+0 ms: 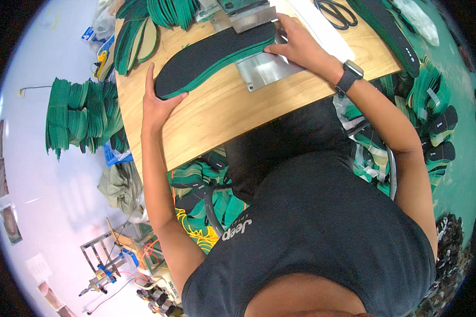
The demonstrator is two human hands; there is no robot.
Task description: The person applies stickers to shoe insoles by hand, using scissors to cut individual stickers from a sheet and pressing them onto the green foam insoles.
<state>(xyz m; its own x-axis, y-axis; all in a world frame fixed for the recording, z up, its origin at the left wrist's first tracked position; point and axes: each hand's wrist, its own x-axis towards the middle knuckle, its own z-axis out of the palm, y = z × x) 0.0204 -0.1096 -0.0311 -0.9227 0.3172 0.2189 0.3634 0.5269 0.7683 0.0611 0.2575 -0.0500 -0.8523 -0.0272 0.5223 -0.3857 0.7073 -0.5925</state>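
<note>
A short stack of insoles (211, 57), black on top with green edges, lies between my hands over the wooden tabletop. My left hand (157, 110) grips its left end, thumb along the near edge and fingers at the far side. At the other end, my right hand (304, 48) is closed around the stack, thumb on the near edge and fingers by the top. The right end rests over a shiny metal plate (269, 73), beside an upper metal plate (254, 20) of a machine. A watch (350, 74) is on my right wrist.
The wooden table (206, 127) has a curved left edge. Green insole bundles (169, 11) lie at its far left; a long black insole stack (388, 37) is at the right. Black loops (336, 15) sit near the machine. More insole stacks (82, 116) stand left of the table.
</note>
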